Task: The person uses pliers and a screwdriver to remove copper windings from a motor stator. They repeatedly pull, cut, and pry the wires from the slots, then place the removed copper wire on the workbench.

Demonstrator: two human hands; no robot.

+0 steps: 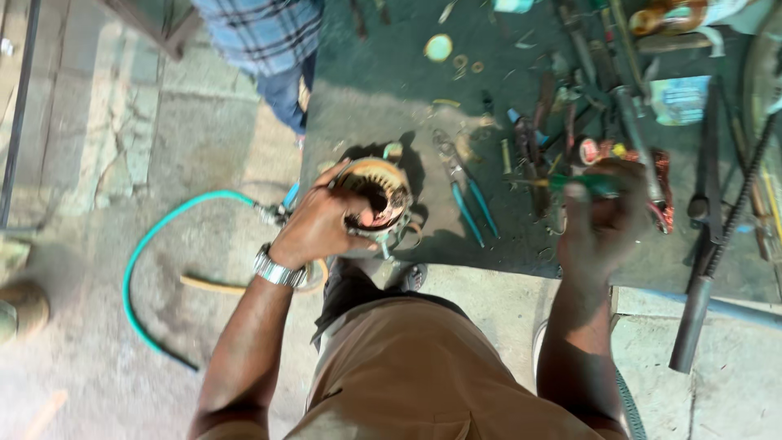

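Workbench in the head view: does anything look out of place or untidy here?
Yes. The round motor part under the left hand sits at the very edge of the workbench. Tools lie scattered, and blue-handled pliers lie loose beside it.

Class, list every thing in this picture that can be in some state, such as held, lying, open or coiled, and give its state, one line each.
Left hand: gripping the motor housing.
Motor housing: round, open end showing, tilted at the bench edge.
Right hand: closed around a green-handled tool.
Green-handled tool: held level, blurred.
Pliers: lying on the bench, handles apart.
Green hose: curved loosely on the floor.
Bench: littered with tools.
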